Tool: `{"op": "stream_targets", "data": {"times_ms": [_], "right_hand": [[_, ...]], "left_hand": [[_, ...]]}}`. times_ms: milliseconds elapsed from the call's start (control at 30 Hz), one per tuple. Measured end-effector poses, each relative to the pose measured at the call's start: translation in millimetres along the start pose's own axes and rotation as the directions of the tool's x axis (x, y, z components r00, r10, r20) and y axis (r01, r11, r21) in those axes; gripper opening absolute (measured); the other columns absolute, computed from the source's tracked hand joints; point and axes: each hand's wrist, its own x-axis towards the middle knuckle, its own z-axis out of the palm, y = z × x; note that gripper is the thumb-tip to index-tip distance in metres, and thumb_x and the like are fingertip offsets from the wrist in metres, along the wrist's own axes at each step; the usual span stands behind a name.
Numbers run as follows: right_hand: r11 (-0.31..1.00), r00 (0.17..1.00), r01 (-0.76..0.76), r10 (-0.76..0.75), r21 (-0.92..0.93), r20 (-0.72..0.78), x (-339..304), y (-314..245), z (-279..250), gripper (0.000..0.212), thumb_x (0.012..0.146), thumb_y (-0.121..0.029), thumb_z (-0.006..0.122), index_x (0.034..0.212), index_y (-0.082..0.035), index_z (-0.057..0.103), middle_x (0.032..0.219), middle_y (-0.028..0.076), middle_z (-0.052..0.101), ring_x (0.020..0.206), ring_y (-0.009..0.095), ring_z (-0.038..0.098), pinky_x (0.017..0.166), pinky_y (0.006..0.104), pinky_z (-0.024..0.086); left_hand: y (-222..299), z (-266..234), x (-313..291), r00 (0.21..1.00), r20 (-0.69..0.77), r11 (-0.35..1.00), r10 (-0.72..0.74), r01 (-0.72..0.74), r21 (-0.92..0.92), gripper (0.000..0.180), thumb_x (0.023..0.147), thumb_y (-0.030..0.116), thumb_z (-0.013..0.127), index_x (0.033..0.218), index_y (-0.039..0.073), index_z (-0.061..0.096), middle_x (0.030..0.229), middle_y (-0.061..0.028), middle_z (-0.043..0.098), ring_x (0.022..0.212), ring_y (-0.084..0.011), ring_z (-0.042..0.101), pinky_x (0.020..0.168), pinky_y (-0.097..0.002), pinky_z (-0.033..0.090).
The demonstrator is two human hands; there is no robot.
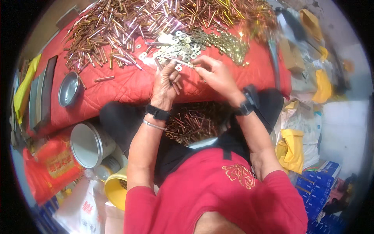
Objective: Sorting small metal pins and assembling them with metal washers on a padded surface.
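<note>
Above the red cloth-covered counter (128, 86), the left hand (166, 82) curls around loose copper-coloured metal rods (176, 88), and the right hand (215, 74) pinches the end of a slim pale metal rod (180, 62) spanning both hands. A slack left grip could drop some into the coppery heap (191, 128) below the edge. I count two hands, one round steel bowl (69, 90) and one rod lying apart (104, 79); the piled rods (111, 29) and pale ring-shaped washers (180, 47) defy counting.

The top edge crops the rod heap (105, 33) (blurred at right).
</note>
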Motion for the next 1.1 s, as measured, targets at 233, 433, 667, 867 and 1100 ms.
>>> {"op": "stream_targets", "data": {"times_ms": [233, 433, 667, 867, 1100], "right_hand": [[0.918, 0.805, 0.354, -0.396, -0.178, -0.443, 31.7, -6.5, 49.8, 0.016, 0.088, -0.012, 0.058, 0.098, -0.001, 0.062, 0.095, 0.011, 0.054, 0.092, 0.021, 0.056, 0.08, 0.0316, 0.045], [0.93, 0.882, 0.289, -0.351, -0.227, -0.316, 41.7, 34.2, -18.5, 0.01, 0.083, -0.009, 0.06, 0.092, -0.005, 0.063, 0.088, 0.01, 0.058, 0.078, 0.028, 0.06, 0.073, 0.0356, 0.048], [0.587, 0.91, 0.361, -0.393, -0.725, 0.135, 46.4, 79.2, -90.9, 0.015, 0.074, -0.005, 0.065, 0.088, -0.009, 0.061, 0.083, 0.009, 0.053, 0.084, 0.027, 0.055, 0.07, 0.0371, 0.047], [0.414, 0.867, 0.394, -0.464, -0.82, 0.182, 57.3, 85.8, -76.5, 0.014, 0.073, -0.005, 0.061, 0.086, -0.007, 0.055, 0.085, 0.011, 0.053, 0.085, 0.03, 0.057, 0.071, 0.0408, 0.047], [0.725, 0.913, 0.324, -0.408, -0.608, 0.0, 45.6, 65.9, -64.4, 0.01, 0.081, -0.004, 0.056, 0.091, -0.005, 0.057, 0.087, 0.012, 0.053, 0.086, 0.031, 0.056, 0.077, 0.0384, 0.046]], "left_hand": [[-22.6, 3.9, -12.4, 0.999, -0.04, 0.973, -0.02, 0.028, 0.229, 0.009, 0.089, 0.013, 0.062, 0.094, 0.008, 0.056, 0.072, 0.0036, 0.054, 0.049, -0.0031, 0.041, 0.041, -0.016, 0.032], [-4.7, -1.0, -1.7, 0.985, -0.149, 0.994, -0.088, 0.095, 0.044, 0.02, 0.09, 0.02, 0.061, 0.101, 0.003, 0.058, 0.074, -0.0008, 0.058, 0.05, -0.0064, 0.046, 0.041, -0.0169, 0.034], [4.8, -10.8, 2.3, 0.97, -0.147, 0.981, -0.195, 0.191, -0.041, 0.022, 0.091, 0.021, 0.058, 0.103, 0.002, 0.058, 0.069, -0.0014, 0.057, 0.049, -0.007, 0.045, 0.042, -0.0198, 0.037], [7.7, 0.5, -4.9, 0.97, -0.17, 0.973, -0.172, 0.194, 0.128, 0.016, 0.093, 0.019, 0.055, 0.097, 0.004, 0.056, 0.061, 0.001, 0.05, 0.047, -0.0065, 0.04, 0.04, -0.02, 0.031], [4.0, 5.3, -11.3, 0.981, -0.024, 0.947, -0.194, 0.193, 0.255, 0.019, 0.091, 0.018, 0.056, 0.097, 0.0, 0.059, 0.057, 0.0028, 0.046, 0.041, -0.0047, 0.035, 0.039, -0.0192, 0.028]]}}
